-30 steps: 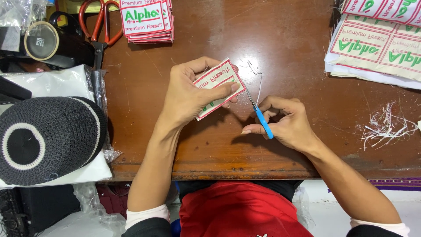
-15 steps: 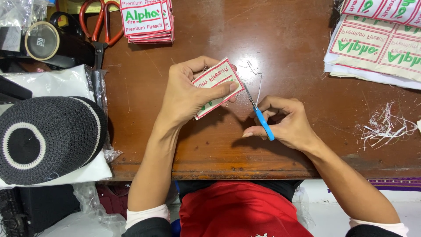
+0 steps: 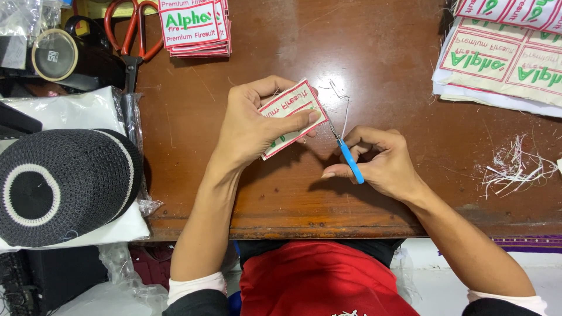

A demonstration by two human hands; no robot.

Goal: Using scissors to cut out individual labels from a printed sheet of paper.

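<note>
Pinching a white embroidered patch (image 3: 291, 117) with our left hand (image 3: 257, 126), thumb across its face, we hold it just above the brown table (image 3: 380, 52). Our right hand (image 3: 377, 161) clamps a blue-handled seam ripper (image 3: 350, 162), its metal tip at the patch's right edge beside loose white thread (image 3: 342, 102). Well left of the grip sit a black knit cap (image 3: 58, 184) and red scissors (image 3: 132, 29); thread scraps (image 3: 515, 167) lie far right.
</note>
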